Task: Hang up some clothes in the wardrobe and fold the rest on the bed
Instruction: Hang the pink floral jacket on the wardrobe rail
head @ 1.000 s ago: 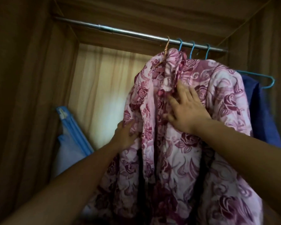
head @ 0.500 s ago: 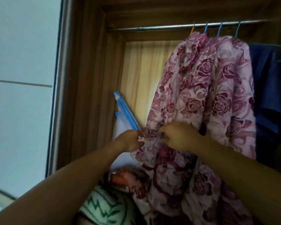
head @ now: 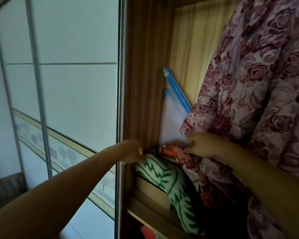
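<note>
A pink garment with dark red roses (head: 259, 87) hangs inside the wardrobe at the right; its hanger and the rail are out of frame. My right hand (head: 203, 145) pinches the garment's lower left hem between thumb and fingers. My left hand (head: 134, 152) is apart from the garment, low against the wardrobe's wooden side panel (head: 145, 83) beside the door's metal edge (head: 122, 83). Its fingers are curled, and whether they hold anything is hidden.
A white bag with a blue edge (head: 173, 118) leans in the back left corner. Below it lie a green-and-white patterned bundle (head: 171, 180) and an orange-red cloth (head: 176, 152) over a shelf edge (head: 145, 214). The pale sliding door (head: 72, 92) fills the left.
My view has swung left and down, so the rail is out of frame. My left hand let go of the garment and moved left to the side panel. My right hand slid down to the hem.
</note>
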`<state>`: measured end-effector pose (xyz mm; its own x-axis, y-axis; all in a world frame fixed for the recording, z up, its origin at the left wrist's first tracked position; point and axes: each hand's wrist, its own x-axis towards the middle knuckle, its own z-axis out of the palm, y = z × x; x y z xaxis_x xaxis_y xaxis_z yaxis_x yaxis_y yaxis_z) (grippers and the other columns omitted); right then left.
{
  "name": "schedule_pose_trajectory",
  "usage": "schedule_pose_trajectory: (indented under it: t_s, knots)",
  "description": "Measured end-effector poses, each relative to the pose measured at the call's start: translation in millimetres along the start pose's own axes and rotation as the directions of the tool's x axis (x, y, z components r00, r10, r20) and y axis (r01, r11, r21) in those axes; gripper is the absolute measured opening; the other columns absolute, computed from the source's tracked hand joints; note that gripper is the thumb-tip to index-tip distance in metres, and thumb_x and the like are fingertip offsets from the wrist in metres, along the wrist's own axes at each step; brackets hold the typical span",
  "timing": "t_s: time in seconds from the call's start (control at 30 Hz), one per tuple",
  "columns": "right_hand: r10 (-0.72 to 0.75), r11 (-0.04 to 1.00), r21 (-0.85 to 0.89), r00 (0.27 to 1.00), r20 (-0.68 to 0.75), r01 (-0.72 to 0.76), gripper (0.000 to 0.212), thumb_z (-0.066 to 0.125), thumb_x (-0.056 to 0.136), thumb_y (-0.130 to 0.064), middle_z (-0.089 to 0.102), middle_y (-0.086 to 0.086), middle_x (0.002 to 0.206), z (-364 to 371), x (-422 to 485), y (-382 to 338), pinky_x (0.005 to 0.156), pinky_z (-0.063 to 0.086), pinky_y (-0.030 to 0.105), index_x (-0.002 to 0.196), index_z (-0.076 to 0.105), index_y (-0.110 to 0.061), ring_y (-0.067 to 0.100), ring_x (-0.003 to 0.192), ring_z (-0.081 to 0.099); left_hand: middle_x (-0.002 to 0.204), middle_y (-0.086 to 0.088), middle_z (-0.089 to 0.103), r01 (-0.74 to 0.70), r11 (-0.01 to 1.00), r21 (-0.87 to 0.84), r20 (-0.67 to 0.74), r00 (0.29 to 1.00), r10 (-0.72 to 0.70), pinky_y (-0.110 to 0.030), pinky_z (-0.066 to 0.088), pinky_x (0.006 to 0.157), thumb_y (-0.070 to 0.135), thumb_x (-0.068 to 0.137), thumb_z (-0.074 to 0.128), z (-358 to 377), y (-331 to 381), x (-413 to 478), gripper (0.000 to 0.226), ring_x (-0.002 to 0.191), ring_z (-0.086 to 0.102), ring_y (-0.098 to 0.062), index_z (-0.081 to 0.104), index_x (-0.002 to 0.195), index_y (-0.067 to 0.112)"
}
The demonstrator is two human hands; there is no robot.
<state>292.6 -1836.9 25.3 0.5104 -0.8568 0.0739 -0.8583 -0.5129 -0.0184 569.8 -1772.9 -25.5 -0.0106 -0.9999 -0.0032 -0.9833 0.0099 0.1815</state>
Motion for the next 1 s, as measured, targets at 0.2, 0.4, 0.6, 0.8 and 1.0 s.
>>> schedule_pose_trajectory:
  t_s: [0.2, 0.4, 0.6, 0.8, 1.0]
  knots:
    - [-0.051, 0.998, 0.046, 0.999, -0.002, 0.051, 0.046, 0.053, 0.088, -0.068, 0.065, -0.003, 0.087, 26.3, 17.1, -60.2, 0.076, 0.051, 0.028, 0.074, 0.061, -0.026, 0.014, 0.081, 0.061, 0.117, 0.000, 0.067, 0.181, 0.974, 0.133, -0.082, 0.982, -0.171, -0.040, 0.055, 0.093, 0.059, 0.087, 0.061, -17.1, -66.6, -28.9, 0.045, 0.106, 0.065, -0.024, 0.067, 0.116, 0.026]
    - [-0.129, 0.986, 0.080, 0.975, -0.179, 0.145, 0.052, 0.051, 0.088, -0.070, 0.065, -0.003, 0.101, 12.5, 47.9, -119.1, 0.080, 0.054, 0.034, 0.115, 0.056, -0.025, 0.017, 0.089, 0.061, 0.114, -0.006, 0.065, 0.190, 0.981, -0.038, -0.337, 0.922, -0.191, -0.038, 0.052, 0.087, 0.056, 0.092, 0.058, -15.9, -91.6, -8.6, 0.050, 0.109, 0.062, -0.028, 0.058, 0.121, 0.016]
    - [-0.257, 0.964, -0.080, 0.814, -0.521, 0.253, 0.053, 0.049, 0.098, -0.054, 0.059, -0.002, 0.094, -17.5, 59.6, -159.6, 0.060, 0.046, 0.033, 0.141, 0.036, -0.026, 0.021, 0.081, 0.060, 0.083, 0.002, 0.060, 0.031, 0.978, -0.205, -0.389, 0.915, -0.110, -0.031, 0.045, 0.072, 0.045, 0.093, 0.061, -9.5, -102.3, 10.4, 0.029, 0.088, 0.062, -0.023, 0.064, 0.096, 0.016]
    - [-0.299, 0.954, -0.196, 0.742, -0.600, 0.226, 0.078, 0.053, 0.097, -0.050, 0.034, 0.007, 0.150, -21.2, 52.2, -150.9, 0.098, 0.048, 0.044, 0.159, 0.012, -0.026, 0.029, 0.135, 0.038, 0.085, 0.004, 0.064, -0.137, 0.978, -0.155, -0.366, 0.928, 0.072, -0.032, 0.049, 0.076, 0.044, 0.094, 0.059, -6.3, -85.0, 11.0, 0.028, 0.082, 0.060, -0.016, 0.065, 0.115, 0.026]
    - [-0.327, 0.936, -0.333, 0.641, -0.695, 0.117, 0.087, 0.060, 0.092, -0.053, 0.006, 0.010, 0.167, -34.1, 16.9, -131.4, 0.118, 0.029, 0.054, 0.160, 0.016, -0.020, 0.030, 0.154, 0.008, 0.074, 0.016, 0.050, -0.334, 0.935, -0.122, -0.385, 0.884, 0.266, -0.026, 0.038, 0.070, 0.039, 0.096, 0.060, 2.4, -23.0, -8.9, 0.018, 0.078, 0.053, -0.012, 0.065, 0.109, 0.028]
